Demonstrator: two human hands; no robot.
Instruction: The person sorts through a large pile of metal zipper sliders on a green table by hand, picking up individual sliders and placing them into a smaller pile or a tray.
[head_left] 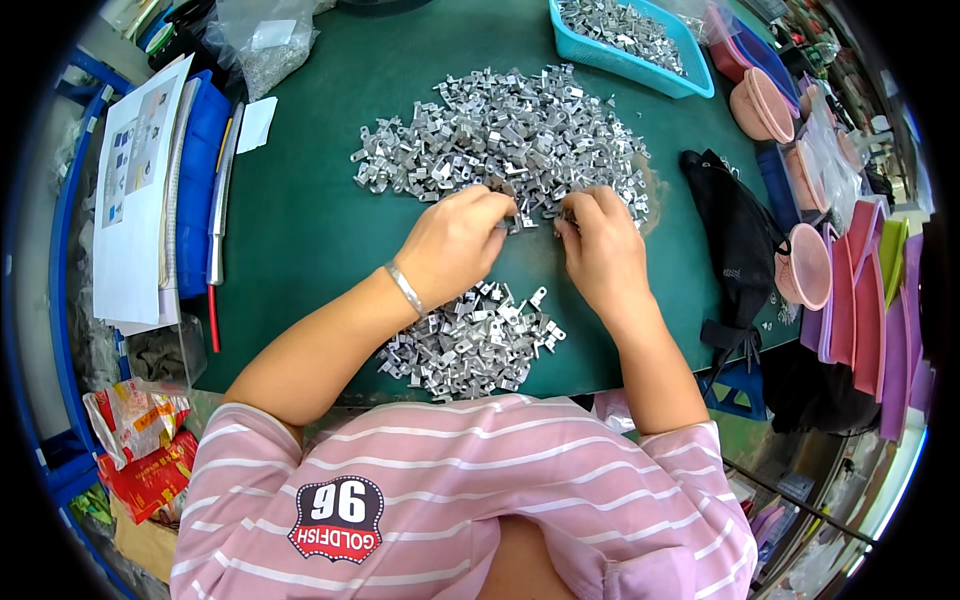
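A wide heap of small silvery metal brackets (500, 130) with bent tabs and holes covers the middle of the green table. At its near edge, my left hand (455, 238) pinches a small bracket between thumb and fingers. My right hand (608, 250) is a little way to the right, its thumb and fingers closed around small metal pieces that are mostly hidden. Between my forearms, close to my body, lies a smaller pile of the same brackets (475, 345).
A turquoise basket (640, 75) of brackets stands at the far right. Black cloth (728, 235) lies along the right side near pink bowls (803, 268). On the left are papers (140, 190), a blue bin (200, 180) and a clear bag of small parts (268, 55).
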